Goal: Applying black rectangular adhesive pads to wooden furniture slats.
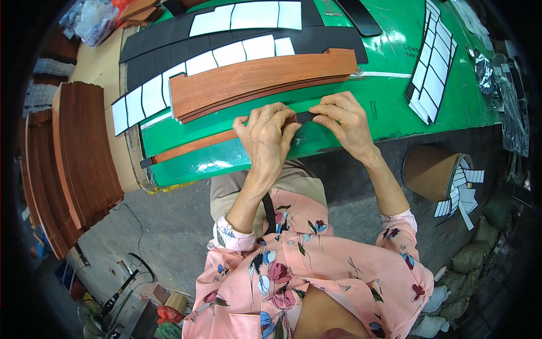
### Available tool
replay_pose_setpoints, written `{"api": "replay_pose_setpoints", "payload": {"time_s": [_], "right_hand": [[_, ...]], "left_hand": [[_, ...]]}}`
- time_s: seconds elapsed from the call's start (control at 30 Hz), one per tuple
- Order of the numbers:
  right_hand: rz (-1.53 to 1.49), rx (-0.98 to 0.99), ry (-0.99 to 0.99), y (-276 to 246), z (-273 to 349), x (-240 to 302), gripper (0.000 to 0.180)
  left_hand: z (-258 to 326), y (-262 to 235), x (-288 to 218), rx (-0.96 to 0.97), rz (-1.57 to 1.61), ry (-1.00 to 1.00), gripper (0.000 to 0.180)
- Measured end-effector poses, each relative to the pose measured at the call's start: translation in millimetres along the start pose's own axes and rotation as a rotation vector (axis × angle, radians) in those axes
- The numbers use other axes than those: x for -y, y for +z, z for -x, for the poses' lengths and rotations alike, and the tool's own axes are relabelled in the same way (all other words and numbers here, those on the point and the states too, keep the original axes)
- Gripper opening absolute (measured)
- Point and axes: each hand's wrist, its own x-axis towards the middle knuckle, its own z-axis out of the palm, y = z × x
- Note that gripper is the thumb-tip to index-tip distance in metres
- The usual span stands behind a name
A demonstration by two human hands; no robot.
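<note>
A narrow reddish-brown wooden strip [197, 145] lies along the near part of the green table, with a small black piece [147, 163] at its left end. My left hand [264, 133] is closed around the strip's right end, thumb and fingertips pressed together. Between my hands shows a short black strip [305, 117], its far side partly hidden by fingers. My right hand [345, 120] pinches the black strip's right end between thumb and fingers. Just beyond my hands lies a stack of wooden slats [262, 79] with notched ends.
White backing pieces [152, 100] and black sheets [164, 48] lie behind the slats on the green table [389, 107]. More white-and-black sheets [432, 62] lie at right. Stacked brown slats [84, 152] stand at left. A bin [432, 172] with white scraps stands below the table's right edge.
</note>
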Motion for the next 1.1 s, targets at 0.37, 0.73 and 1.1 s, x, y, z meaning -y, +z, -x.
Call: {"api": "replay_pose_setpoints", "payload": {"time_s": [0.37,0.73,1.1], "right_hand": [[-0.006,0.015,-0.007,0.9,-1.0,-1.9,0.021],[-0.071,0.005,0.043,-3.9,-0.4,-1.6,0.02],[-0.029,0.012,0.017,0.8,0.4,-0.2,0.019]], "left_hand": [[0.1,-0.3,-0.1,-0.002,0.002,-0.006,0.018],[0.0,-0.7,-0.4,0.0,0.013,-0.008,0.017],[0.5,0.4,0.3,0.008,0.024,-0.021,0.019]]}}
